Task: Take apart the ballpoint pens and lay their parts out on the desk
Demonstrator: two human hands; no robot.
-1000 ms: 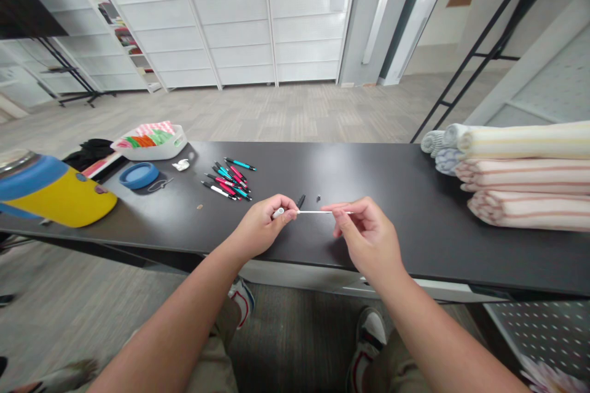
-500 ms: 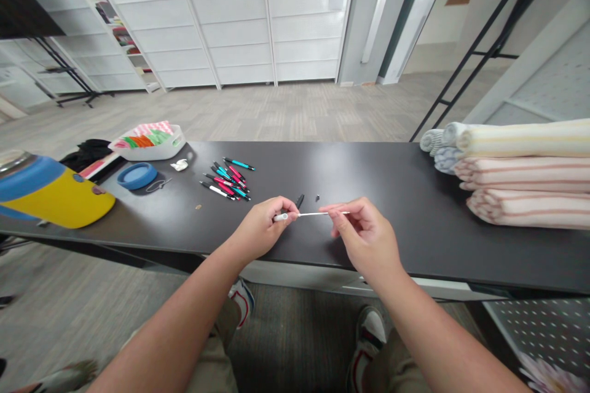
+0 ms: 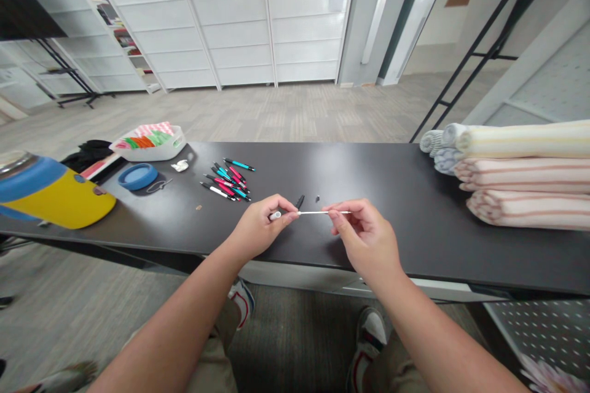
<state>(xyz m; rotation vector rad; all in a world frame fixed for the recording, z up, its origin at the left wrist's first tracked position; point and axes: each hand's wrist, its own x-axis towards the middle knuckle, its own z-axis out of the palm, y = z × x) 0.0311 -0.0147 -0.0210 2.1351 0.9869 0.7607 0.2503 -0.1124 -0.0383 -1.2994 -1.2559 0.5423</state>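
My left hand is closed around a short white pen barrel, whose round end shows between the fingers. Its thumb and forefinger pinch one end of a thin white pen refill. My right hand holds the other part of this refill between thumb and fingertips, so it stretches level between both hands above the desk. Just beyond the left fingertips lies a black pen part, partly hidden. A tiny dark pen tip rests on the desk beyond the refill.
Several red, teal and white pens lie heaped to the left on the dark desk. Further left are a blue lid, a white basket and a yellow-blue flask on its side. Rolled striped towels are stacked at right.
The white barrel has tilted slightly and drawn back into my left hand. My right fingers have shifted a touch along the refill. Everything on the desk stays as it was.
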